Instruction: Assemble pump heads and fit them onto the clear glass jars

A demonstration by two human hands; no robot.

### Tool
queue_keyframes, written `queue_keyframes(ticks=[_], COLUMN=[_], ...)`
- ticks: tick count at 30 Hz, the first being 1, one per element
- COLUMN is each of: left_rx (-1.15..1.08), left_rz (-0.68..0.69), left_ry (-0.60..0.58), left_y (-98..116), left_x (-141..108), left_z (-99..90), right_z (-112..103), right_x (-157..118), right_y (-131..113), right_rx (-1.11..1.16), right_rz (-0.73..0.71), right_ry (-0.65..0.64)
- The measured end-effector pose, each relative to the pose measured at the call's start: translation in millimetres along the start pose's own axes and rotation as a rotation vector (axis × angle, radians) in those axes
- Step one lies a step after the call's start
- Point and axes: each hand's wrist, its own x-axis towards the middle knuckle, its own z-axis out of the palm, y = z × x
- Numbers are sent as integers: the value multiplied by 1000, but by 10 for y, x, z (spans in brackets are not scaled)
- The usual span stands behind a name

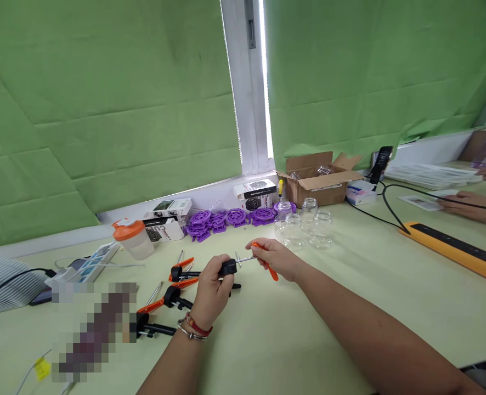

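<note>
My left hand (215,291) is closed around a black plastic part with a round end (227,267). My right hand (278,259) pinches an orange handle (273,272). A thin metal rod (245,259) runs between the handle and the black part. Left of my left hand lie several similar pieces, each with a black body (171,297), an orange lever (150,306) and a metal rod (154,292). A small metal pin (238,259) shows on the table behind the held rod.
Purple wheel-shaped pieces (235,217), glass jars (320,230) and an open cardboard box (319,192) stand along the back. At left are an orange-lidded cup (135,238) and a power strip (99,263). Another person's hand (471,207) is near an orange-and-black bar (452,249).
</note>
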Motion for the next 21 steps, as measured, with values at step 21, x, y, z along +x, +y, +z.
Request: queue_keyframes(ticks=[21], left_rx=[-153], left_rz=[-55], left_ry=[-92], left_y=[-86], left_x=[19], left_z=[93], right_z=[-22], right_x=[31], right_y=[38], right_rx=[91], right_rz=[-9], right_ry=[-7])
